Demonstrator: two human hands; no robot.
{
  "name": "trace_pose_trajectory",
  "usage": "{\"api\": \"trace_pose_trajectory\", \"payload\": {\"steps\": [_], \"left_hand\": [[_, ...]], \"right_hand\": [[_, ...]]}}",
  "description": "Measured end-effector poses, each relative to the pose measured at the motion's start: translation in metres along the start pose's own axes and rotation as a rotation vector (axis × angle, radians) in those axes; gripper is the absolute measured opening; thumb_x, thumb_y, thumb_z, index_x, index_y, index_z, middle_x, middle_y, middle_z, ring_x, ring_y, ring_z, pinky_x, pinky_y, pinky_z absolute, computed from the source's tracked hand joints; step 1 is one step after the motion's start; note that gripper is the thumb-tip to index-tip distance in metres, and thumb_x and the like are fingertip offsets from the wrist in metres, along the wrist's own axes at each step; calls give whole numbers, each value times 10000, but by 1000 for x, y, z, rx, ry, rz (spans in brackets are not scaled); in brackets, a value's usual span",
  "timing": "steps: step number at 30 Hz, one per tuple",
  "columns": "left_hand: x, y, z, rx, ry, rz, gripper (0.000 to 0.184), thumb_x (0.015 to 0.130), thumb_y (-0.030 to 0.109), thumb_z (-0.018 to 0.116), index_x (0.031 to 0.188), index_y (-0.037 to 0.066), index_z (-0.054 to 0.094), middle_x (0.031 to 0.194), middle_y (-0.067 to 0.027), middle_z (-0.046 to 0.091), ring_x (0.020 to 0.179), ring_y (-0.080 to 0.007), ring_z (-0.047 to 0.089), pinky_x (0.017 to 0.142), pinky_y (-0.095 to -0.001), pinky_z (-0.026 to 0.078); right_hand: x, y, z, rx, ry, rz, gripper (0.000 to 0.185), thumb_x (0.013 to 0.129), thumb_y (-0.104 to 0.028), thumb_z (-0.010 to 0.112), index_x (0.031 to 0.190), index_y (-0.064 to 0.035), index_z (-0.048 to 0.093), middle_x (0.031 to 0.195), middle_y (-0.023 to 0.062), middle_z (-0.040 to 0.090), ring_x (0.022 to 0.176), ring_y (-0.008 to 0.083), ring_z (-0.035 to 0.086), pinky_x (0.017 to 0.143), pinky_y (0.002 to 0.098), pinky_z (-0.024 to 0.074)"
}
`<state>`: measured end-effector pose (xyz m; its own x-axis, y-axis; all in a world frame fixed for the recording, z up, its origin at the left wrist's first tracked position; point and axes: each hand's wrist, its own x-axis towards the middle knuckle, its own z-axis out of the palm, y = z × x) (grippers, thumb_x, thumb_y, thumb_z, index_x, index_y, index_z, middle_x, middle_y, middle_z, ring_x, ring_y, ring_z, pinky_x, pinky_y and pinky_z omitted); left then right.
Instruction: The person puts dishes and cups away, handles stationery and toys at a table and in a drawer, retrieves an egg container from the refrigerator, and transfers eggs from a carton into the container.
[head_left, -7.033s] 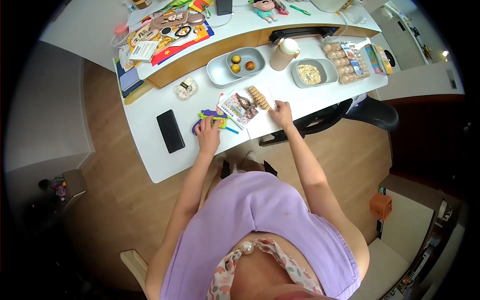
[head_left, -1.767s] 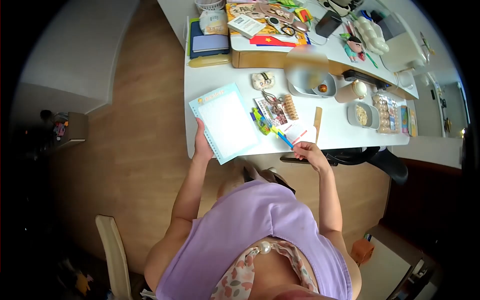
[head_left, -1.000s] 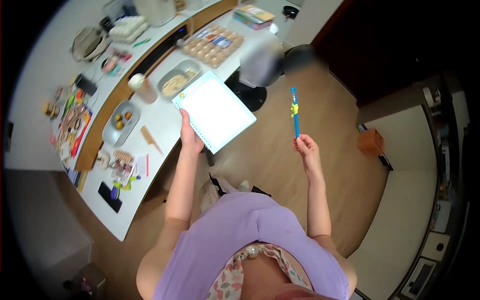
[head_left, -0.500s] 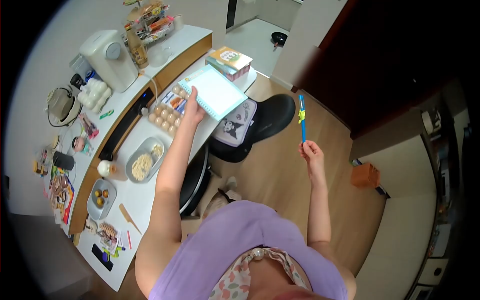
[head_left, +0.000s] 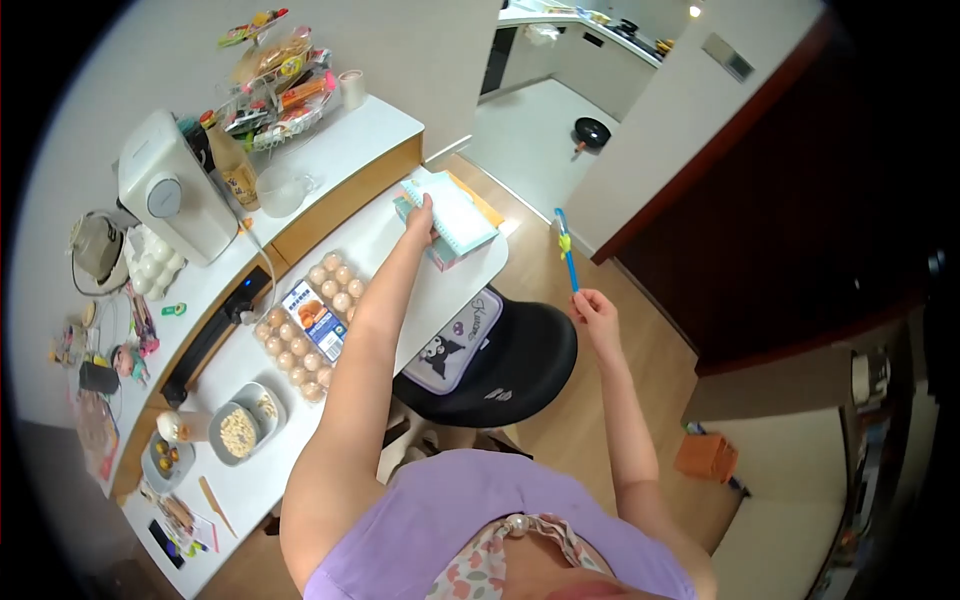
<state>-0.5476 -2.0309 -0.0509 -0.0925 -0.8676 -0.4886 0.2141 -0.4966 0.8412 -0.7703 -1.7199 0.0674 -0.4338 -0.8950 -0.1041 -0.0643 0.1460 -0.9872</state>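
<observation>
My left hand (head_left: 422, 222) is closed on the edge of a spiral notebook (head_left: 460, 218) with white pages and a light-blue border. The notebook is over a box (head_left: 452, 256) at the far end of the white desk; whether it rests on it I cannot tell. Out to the right, my right hand (head_left: 598, 318) pinches a blue pen (head_left: 570, 268) with a yellow ornament near its middle. The pen points up and away, above the floor. Below my left forearm lies a clear carton of eggs (head_left: 290, 345) with a blue-and-white label.
A black chair (head_left: 525, 370) with a purple cartoon cushion (head_left: 455, 345) stands against the desk. Grey bowls (head_left: 262, 440) of food and a wooden comb-like piece (head_left: 215, 507) lie nearer me. A water dispenser (head_left: 165, 175) and bottle (head_left: 232, 165) stand on the raised shelf.
The view has shifted toward the far end of the desk. My left hand has carried the notebook over the box there. The pen is still in my right hand.
</observation>
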Motion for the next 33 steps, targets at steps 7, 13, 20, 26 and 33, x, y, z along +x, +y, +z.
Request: {"api": "trace_pose_trajectory", "payload": {"steps": [7, 13, 20, 26, 33], "left_hand": [[-38, -3, 19, 704, 499, 288, 751, 785, 359, 594, 1275, -104, 264, 1249, -230, 340, 1088, -414, 439, 914, -419, 389], [-41, -22, 24, 869, 619, 290, 692, 761, 245, 598, 1306, -33, 275, 1243, -175, 299, 1118, -348, 343, 929, -446, 331], [-41, -52, 7, 560, 633, 427, 676, 752, 209, 616, 1294, -55, 311, 1195, -248, 357, 1110, -384, 394, 964, -387, 343], [-112, -67, -2, 413, 522, 566, 484, 785, 140, 605, 1203, -35, 436, 1085, -183, 483, 842, -242, 575, 777, -302, 464], [-315, -158, -35, 29, 235, 380, 205, 863, 102, 556, 1043, 4, 562, 857, -55, 623, 751, -104, 578, 687, -228, 462]], "right_hand": [[187, 42, 70, -241, -188, -233, 209, 804, -198, 623, 893, -8, 622, 741, 37, 620, 648, 96, 563, 585, 222, 433], [209, 53, 160, -778, -229, -348, 200, 721, -260, 679, 829, -94, 649, 789, 84, 628, 726, 239, 612, 651, 353, 478], [199, 63, 162, -784, -276, -561, 233, 679, -305, 710, 820, -131, 644, 831, 79, 569, 798, 263, 572, 678, 380, 450], [235, 73, 161, -601, -200, -735, 302, 719, -313, 691, 937, -116, 620, 880, 96, 575, 774, 254, 566, 674, 370, 458], [190, 30, 152, -280, -437, -935, 193, 743, -109, 657, 910, -40, 589, 870, 81, 573, 796, 237, 546, 703, 345, 429]]}}
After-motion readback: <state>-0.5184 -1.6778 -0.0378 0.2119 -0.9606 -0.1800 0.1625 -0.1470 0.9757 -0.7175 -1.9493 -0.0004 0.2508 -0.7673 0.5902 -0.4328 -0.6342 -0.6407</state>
